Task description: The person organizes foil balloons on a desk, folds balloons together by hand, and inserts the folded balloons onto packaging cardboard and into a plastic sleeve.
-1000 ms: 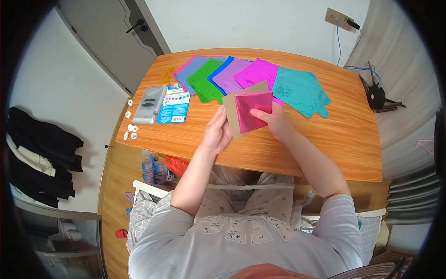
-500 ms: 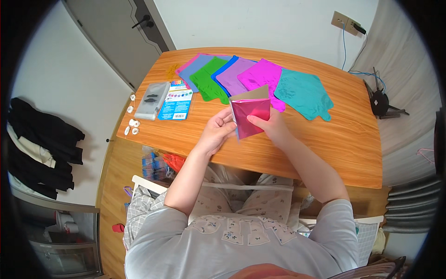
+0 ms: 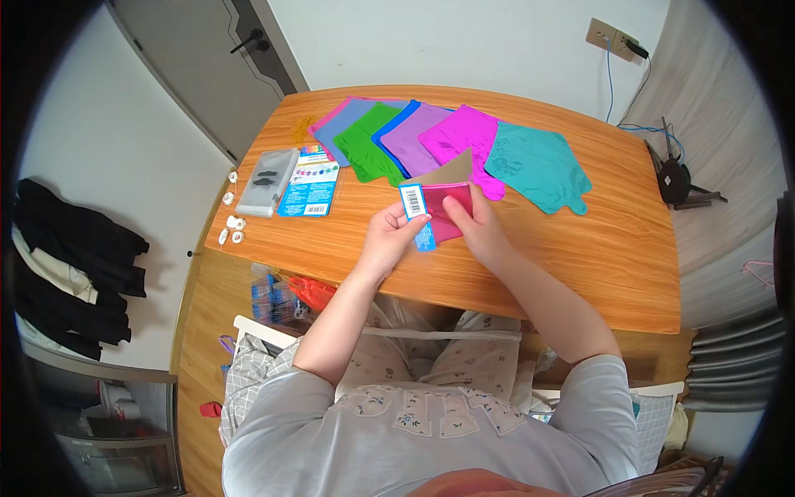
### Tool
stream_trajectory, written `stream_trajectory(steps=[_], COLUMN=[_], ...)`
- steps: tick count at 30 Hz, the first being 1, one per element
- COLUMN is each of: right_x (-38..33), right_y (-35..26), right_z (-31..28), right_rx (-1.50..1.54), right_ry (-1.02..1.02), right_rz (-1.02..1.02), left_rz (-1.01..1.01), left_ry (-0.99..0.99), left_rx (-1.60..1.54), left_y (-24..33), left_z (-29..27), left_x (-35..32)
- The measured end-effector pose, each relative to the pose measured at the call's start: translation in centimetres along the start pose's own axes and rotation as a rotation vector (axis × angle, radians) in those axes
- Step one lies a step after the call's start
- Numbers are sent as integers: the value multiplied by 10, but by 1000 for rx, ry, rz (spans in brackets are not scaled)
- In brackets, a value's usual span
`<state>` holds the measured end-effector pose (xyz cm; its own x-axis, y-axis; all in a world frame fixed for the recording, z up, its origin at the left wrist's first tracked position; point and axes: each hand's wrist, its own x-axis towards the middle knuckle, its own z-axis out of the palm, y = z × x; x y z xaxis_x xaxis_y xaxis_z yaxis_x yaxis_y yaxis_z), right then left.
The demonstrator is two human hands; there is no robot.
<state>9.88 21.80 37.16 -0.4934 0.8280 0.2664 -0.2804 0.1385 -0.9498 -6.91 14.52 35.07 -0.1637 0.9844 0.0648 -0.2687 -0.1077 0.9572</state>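
Note:
Over the near middle of the table, my two hands hold a folded card with a dull brown inner face and a blue printed outside, with a shiny red foil sheet against it. My left hand is closed on the blue card flap, its thumb on the flap's edge and its barcode facing up. My right hand grips the foil and card from the right, thumb pressed on the red foil. Its other fingers are hidden behind. The brown card face rises above the foil.
Flat shiny foil pieces with tabs overlap across the far side: green, purple, magenta and teal. At left lie a clear plastic pouch, a blue printed card and several white rolls. A black router stands right.
My left hand has turned the blue card flap outward, so its barcode side now shows in front of the red foil. My right thumb stays on the foil.

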Motion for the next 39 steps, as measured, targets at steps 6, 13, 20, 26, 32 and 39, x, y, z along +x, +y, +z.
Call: stream_trajectory(steps=[6, 13, 20, 26, 32, 39], right_x=[18, 21, 26, -4, 1, 0], right_y=[11, 10, 7, 21, 21, 16], right_z=[-27, -40, -13, 29, 8, 0], right_rx=[8, 201, 72, 231, 192, 64], right_ry=[35, 9, 171, 112, -89, -121], right_rz=[-42, 199, 18, -28, 267, 303], left_rz=[-24, -27, 70, 173, 161, 163], left_ry=[-27, -101, 17, 215, 200, 210], left_rx=[20, 103, -244, -532, -377, -348], left_y=[-1, -1, -3, 8, 5, 9], left_z=[5, 16, -1, 17, 14, 5], left_x=[-2, -6, 3, 2, 3, 4])
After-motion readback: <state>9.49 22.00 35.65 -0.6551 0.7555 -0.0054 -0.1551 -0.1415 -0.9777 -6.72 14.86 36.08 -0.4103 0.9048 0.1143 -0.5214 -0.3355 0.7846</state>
